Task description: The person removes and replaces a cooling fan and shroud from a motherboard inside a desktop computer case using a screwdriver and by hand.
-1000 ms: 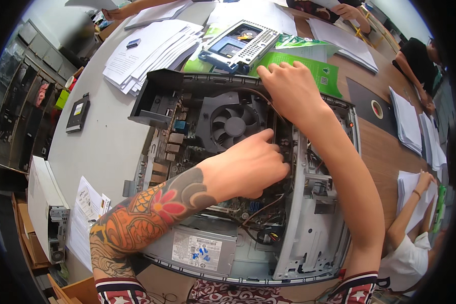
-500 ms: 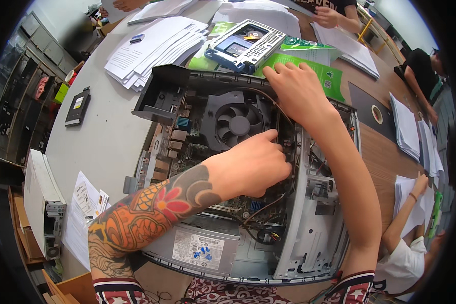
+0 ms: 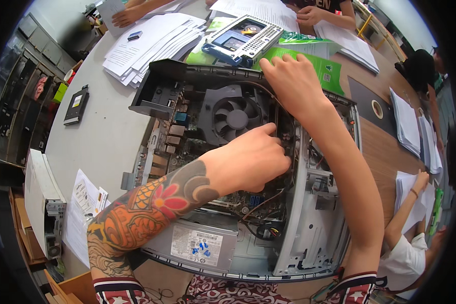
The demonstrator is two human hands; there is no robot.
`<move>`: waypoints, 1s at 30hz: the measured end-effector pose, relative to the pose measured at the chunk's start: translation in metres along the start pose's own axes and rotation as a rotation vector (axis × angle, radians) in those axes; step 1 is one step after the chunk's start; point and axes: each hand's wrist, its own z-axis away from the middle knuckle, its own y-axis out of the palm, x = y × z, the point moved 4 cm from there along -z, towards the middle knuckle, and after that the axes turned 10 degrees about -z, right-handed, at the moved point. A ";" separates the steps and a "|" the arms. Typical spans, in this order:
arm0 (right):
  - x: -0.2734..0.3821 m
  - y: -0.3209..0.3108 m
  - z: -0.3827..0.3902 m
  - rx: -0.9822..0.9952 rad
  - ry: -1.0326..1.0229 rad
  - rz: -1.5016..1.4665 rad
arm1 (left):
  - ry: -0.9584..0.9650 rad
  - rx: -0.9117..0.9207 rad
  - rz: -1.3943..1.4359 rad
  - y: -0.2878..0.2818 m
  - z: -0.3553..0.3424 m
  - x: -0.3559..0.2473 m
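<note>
An open desktop computer case [image 3: 245, 263] lies in front of me, with a black fan [image 3: 236, 118], circuit board [image 3: 255, 200], cables and silver power supply [image 3: 203, 243]. My left hand [image 3: 253, 159], at the end of a tattooed forearm, is curled over the board's right part, just below the fan; its fingertips are hidden among the parts. My right hand [image 3: 294, 88] is bent over the case's far inner side, fingers curled down near a thin cable. I cannot make out what either hand grips. A silver drive cage [image 3: 258, 40] rests on green sheets just beyond the case.
Paper stacks [image 3: 147, 48] lie across the table [image 3: 101, 147]. A small black drive [image 3: 76, 105] is at left, a white computer case [image 3: 40, 197] at lower left, a tape roll [image 3: 377, 109] at right. Other people's hands [image 3: 309, 15] and arms [image 3: 408, 205] are around the far and right edges.
My hands stay inside the case, shifted slightly upward in view. At the far side, another person's hand with paper has come down toward the stacks, and a second person's hands have moved lower.
</note>
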 end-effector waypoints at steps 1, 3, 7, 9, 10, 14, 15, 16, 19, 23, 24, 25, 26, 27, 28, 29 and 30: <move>-0.002 0.000 0.002 0.005 0.005 -0.039 | 0.002 -0.004 -0.002 -0.001 -0.001 0.000; -0.004 -0.001 0.005 0.011 0.008 -0.076 | 0.021 -0.008 0.003 -0.002 -0.001 -0.001; -0.003 -0.003 0.007 0.008 -0.016 -0.160 | 0.000 -0.004 -0.001 -0.003 0.002 0.000; -0.003 -0.004 0.008 0.015 -0.020 -0.169 | 0.011 0.023 0.004 -0.003 0.001 -0.001; -0.003 -0.004 0.008 0.015 -0.003 -0.140 | 0.016 0.021 0.010 -0.002 -0.001 -0.001; 0.002 -0.005 0.004 0.009 0.005 -0.043 | 0.017 -0.003 0.003 -0.001 0.002 0.000; 0.000 -0.003 0.004 0.009 0.007 -0.044 | 0.015 -0.005 0.004 -0.002 0.002 0.000; -0.001 -0.002 0.004 -0.015 -0.008 -0.018 | 0.016 -0.003 0.003 -0.002 0.001 0.000; -0.001 -0.003 0.002 -0.020 -0.023 0.016 | 0.012 0.000 0.007 -0.003 0.001 0.000; -0.002 -0.004 0.004 0.048 -0.010 -0.047 | 0.018 0.009 0.004 -0.003 0.000 0.000; -0.001 -0.004 0.005 0.046 -0.013 -0.048 | 0.018 0.003 0.010 -0.002 0.000 0.000; 0.000 -0.004 0.006 0.052 0.002 -0.061 | 0.015 0.004 0.010 -0.002 0.000 0.000; 0.000 -0.003 0.006 0.059 0.017 -0.073 | 0.015 0.009 0.010 -0.001 0.000 0.001; 0.000 -0.003 0.006 0.058 0.017 -0.073 | 0.018 0.014 0.009 -0.001 0.000 0.001; 0.001 -0.002 0.006 0.027 0.025 -0.057 | 0.018 0.014 0.008 -0.002 0.000 0.000; 0.001 -0.001 0.007 -0.004 0.033 -0.042 | 0.017 0.016 0.012 -0.002 -0.001 -0.001; 0.002 -0.001 0.006 -0.011 0.037 -0.039 | 0.018 0.018 0.010 -0.003 -0.001 0.000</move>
